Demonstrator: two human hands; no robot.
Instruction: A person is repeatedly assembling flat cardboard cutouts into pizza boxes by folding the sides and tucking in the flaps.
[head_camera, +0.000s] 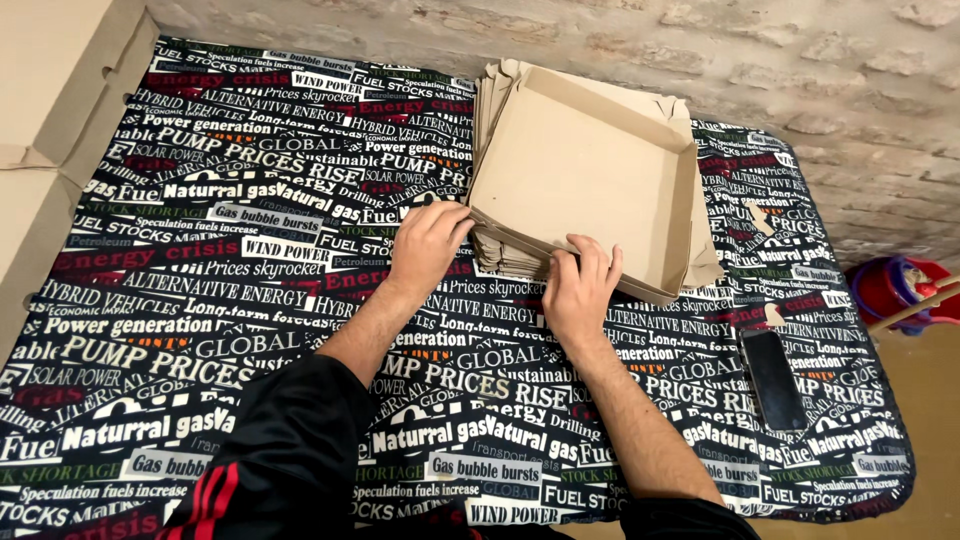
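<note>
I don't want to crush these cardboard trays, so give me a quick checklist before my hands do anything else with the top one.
1. Left hand on the near left corner of the top tray: ok.
2. Right hand on the near wall: ok.
3. Top tray sits squarely on the stack of flat cardboard: not ok, skewed.
4. Tray empty inside: ok.
5. Phone away from the hands: ok.
6. Far corner folds locked: cannot tell.
</note>
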